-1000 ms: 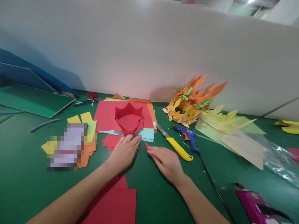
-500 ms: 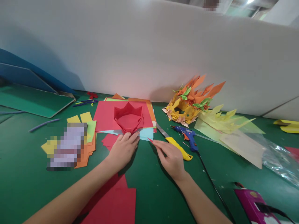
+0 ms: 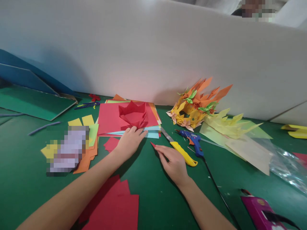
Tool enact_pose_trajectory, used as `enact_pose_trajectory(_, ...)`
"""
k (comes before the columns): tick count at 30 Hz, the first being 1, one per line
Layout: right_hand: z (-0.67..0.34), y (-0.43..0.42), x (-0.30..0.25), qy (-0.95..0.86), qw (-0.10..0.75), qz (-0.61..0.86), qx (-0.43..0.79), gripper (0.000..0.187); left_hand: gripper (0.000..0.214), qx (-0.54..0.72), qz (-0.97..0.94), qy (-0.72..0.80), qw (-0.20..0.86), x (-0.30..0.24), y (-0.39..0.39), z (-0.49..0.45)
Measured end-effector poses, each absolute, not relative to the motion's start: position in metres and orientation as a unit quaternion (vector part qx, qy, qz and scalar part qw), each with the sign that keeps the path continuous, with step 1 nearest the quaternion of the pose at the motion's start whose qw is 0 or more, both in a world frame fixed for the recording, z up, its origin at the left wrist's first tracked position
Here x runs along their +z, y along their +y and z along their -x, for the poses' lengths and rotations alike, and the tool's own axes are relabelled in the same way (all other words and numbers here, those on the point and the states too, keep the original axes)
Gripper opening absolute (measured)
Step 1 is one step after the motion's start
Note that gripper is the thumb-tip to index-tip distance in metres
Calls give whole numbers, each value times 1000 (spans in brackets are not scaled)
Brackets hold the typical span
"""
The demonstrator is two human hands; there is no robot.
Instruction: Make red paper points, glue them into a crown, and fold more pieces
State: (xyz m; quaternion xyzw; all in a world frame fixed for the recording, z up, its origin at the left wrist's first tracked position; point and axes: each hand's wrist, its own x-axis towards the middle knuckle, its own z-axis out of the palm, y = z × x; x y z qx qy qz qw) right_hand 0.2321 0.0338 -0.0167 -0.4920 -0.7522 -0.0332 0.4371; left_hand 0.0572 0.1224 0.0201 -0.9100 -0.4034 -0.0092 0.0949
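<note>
Head view, green table (image 3: 146, 169) between hands (image 3: 130, 140), left touching red crown (image 3: 139, 123) edge

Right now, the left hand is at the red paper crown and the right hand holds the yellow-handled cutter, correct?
No: in the head view, the right hand pinches a small red paper piece; the yellow-handled cutter lies on the table. The left hand is at the crown.

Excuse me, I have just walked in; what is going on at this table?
A person's left hand is at the near edge of a red paper crown, resting on a stack of coloured sheets. The right hand pinches a small red piece, apart from the crown. A yellow-handled knife and a blue glue gun lie to the right.
</note>
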Motion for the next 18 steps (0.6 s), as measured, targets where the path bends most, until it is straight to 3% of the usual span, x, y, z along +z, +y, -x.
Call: enact_pose_trajectory(18,-231,34,-20,-750,433,500,4,25,18,22,940,-330,84,23,145,-54)
